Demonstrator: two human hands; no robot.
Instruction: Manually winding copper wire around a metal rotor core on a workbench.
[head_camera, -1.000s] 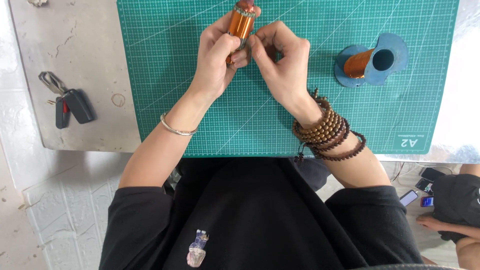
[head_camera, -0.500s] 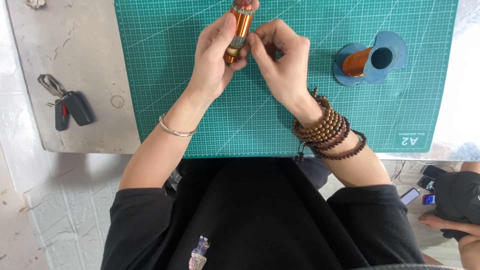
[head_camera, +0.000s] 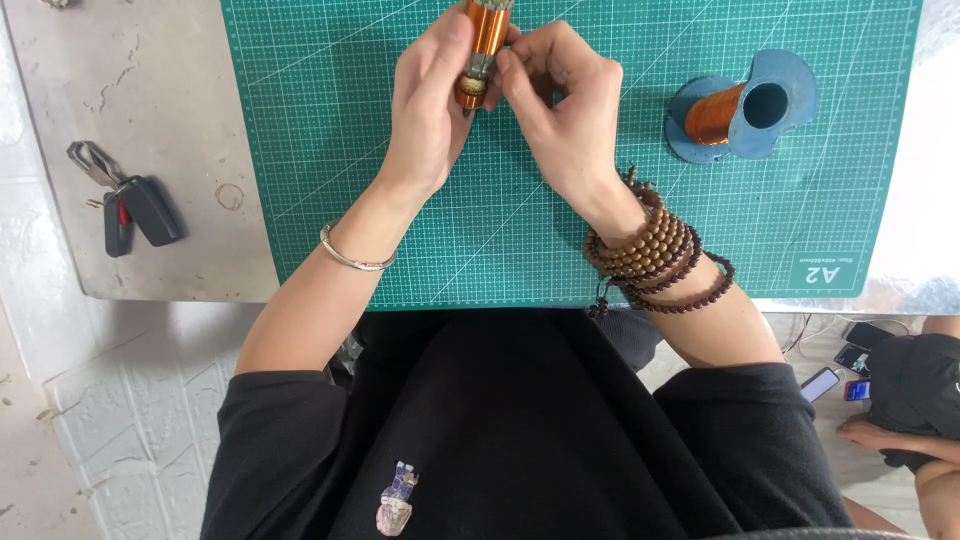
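Note:
A copper-wound cylindrical coil (head_camera: 487, 40) is held upright-lengthwise above the green cutting mat (head_camera: 380, 230), its top cut off by the frame edge. My left hand (head_camera: 425, 105) wraps around its left side. My right hand (head_camera: 560, 110) pinches the coil's lower grey end with thumb and fingertips. A silver bangle sits on my left wrist and several brown bead bracelets circle my right wrist. Any wire running from the coil is too thin to make out.
A blue spool of copper wire (head_camera: 745, 108) lies on its side on the mat at the right. Car keys (head_camera: 130, 205) rest on the grey tabletop (head_camera: 150, 90) at the left. Another person (head_camera: 915, 400) sits at the lower right, with phones on the floor beside them.
Both hands and the coil have shifted slightly toward the far edge of the mat; my right fingers have moved along the coil's lower end. The blue spool and keys stay put.

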